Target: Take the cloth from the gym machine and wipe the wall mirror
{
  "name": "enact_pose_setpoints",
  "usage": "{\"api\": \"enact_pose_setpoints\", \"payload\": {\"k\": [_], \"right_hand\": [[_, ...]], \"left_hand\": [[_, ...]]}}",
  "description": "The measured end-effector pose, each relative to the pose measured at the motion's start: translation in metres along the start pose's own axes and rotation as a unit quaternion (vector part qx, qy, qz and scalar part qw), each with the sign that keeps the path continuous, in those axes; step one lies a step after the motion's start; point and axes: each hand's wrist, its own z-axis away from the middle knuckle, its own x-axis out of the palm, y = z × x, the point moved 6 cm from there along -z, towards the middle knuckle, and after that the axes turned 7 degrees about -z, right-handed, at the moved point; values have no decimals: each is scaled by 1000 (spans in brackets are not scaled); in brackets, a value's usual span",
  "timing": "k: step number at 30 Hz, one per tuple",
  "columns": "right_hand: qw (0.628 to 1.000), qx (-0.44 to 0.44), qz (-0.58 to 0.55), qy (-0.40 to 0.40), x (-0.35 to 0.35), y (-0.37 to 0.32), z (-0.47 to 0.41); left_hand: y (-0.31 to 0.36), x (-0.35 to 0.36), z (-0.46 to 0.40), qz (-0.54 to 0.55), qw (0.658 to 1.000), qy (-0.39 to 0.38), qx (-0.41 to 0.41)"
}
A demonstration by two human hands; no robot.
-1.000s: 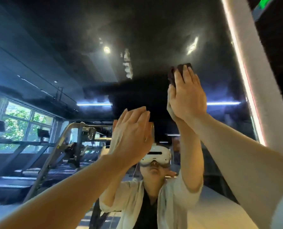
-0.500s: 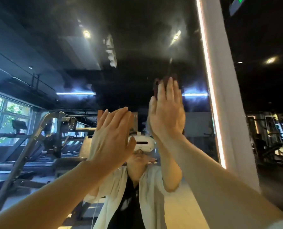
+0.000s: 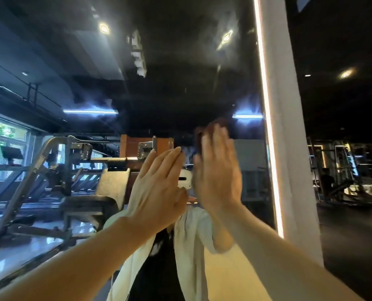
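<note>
The wall mirror (image 3: 180,72) fills most of the view and reflects the gym. My right hand (image 3: 217,168) is flat with straight fingers and presses a dark brown cloth (image 3: 204,131) against the glass; only the cloth's top edge shows above the fingertips. My left hand (image 3: 159,187) is raised just left of it, fingers straight, palm toward the mirror; I cannot tell whether it touches the glass. Both forearms reach up from the bottom of the frame.
A lit strip (image 3: 267,127) and a white pillar (image 3: 289,137) bound the mirror on the right. Beyond the pillar lies a dark gym area with machines (image 3: 343,170). The mirror reflects a weight machine (image 3: 76,170), treadmills and a person in a white shirt (image 3: 193,246).
My right hand has slid the cloth down the mirror, from high above the left hand to nearly level with it. The view has tilted down and to the right.
</note>
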Motion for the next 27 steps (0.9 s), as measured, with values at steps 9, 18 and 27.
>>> {"api": "enact_pose_setpoints", "payload": {"k": [9, 18, 27], "right_hand": [[993, 85, -42, 63, -11, 37, -50], [971, -194, 4, -137, 10, -37, 114], [991, -105, 19, -79, 12, -31, -33]], "left_hand": [[-61, -14, 37, -21, 999, 11, -44], [-35, -3, 70, 20, 998, -5, -57], [-12, 4, 79, 37, 998, -33, -32]]}}
